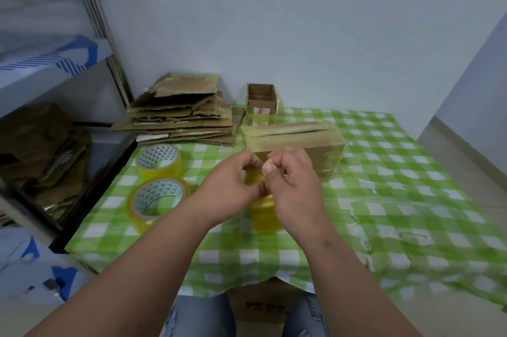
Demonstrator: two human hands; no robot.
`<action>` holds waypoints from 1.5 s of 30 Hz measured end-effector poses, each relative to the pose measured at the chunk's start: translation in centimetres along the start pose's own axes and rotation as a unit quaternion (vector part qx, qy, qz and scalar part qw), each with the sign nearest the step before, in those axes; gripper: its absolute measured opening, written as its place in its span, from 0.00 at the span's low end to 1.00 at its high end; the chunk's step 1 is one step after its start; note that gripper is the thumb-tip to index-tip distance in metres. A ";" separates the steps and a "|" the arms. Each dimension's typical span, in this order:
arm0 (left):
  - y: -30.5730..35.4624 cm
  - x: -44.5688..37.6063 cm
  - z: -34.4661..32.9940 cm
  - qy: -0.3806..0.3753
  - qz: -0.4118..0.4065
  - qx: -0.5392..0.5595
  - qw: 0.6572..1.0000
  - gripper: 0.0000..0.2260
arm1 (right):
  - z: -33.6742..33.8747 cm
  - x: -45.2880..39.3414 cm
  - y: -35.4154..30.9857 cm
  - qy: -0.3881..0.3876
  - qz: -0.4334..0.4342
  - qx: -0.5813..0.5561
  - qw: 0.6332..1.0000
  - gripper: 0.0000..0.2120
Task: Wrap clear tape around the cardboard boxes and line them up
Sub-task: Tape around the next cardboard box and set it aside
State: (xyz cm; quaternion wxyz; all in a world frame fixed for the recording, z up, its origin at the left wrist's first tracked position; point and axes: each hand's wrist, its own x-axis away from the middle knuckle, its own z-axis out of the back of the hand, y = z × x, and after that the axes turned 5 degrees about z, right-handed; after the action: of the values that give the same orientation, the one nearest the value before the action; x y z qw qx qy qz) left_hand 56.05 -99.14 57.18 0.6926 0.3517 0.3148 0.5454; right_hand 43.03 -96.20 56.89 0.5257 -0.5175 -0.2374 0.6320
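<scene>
A closed cardboard box [299, 142], wrapped in shiny clear tape, lies on the green checked tablecloth [384, 172] just beyond my hands. My left hand [233, 186] and my right hand [293, 188] meet over a yellowish tape roll [264, 213], which stands on edge under them. The fingers of both hands curl and pinch at the roll's upper rim; the tape end itself is hidden by my fingers. Two more tape rolls lie to the left, the farther tape roll [159, 161] and the nearer tape roll [157, 199].
A small open cardboard box [262, 102] stands at the back by the wall. Flattened cardboard [181, 114] is stacked at the back left. A metal shelf [55, 131] with crumpled cardboard stands left of the table. Another box [260, 306] sits between my knees.
</scene>
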 end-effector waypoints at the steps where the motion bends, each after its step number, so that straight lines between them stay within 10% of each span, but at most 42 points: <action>1: -0.1 -0.1 0.2 0.007 0.009 0.007 1.000 0.13 | 0.0 0.0 -0.2 0.004 0.003 -0.001 1.000 0.13; 13: -0.8 2.4 -0.5 0.111 -0.065 0.008 0.992 0.22 | 0.8 -0.6 -1.0 -0.021 -0.152 -0.140 0.978 0.08; 30: -2.3 1.6 -0.1 0.189 -0.149 -0.082 0.967 0.07 | 0.3 -0.8 -1.3 -0.032 -0.160 -0.083 0.983 0.03; 33: -2.0 1.6 0.2 0.187 -0.141 -0.093 0.968 0.03 | 0.7 -1.3 -1.3 -0.052 -0.170 -0.088 0.980 0.33; 39: -1.9 1.6 0.6 0.187 -0.093 -0.092 0.974 0.06 | 0.3 -0.6 -0.9 -0.062 -0.068 0.053 0.994 0.19; 45: -2.4 1.6 1.4 0.202 0.024 -0.015 0.979 0.09 | -0.2 0.6 0.2 -0.151 -0.147 0.068 0.975 0.44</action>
State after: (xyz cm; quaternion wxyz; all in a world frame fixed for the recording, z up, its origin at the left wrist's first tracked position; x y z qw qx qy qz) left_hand 58.81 -98.19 55.92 0.6064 0.2310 0.4313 0.6268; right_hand 43.14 -95.76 56.43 0.6046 -0.3389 -0.3440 0.6334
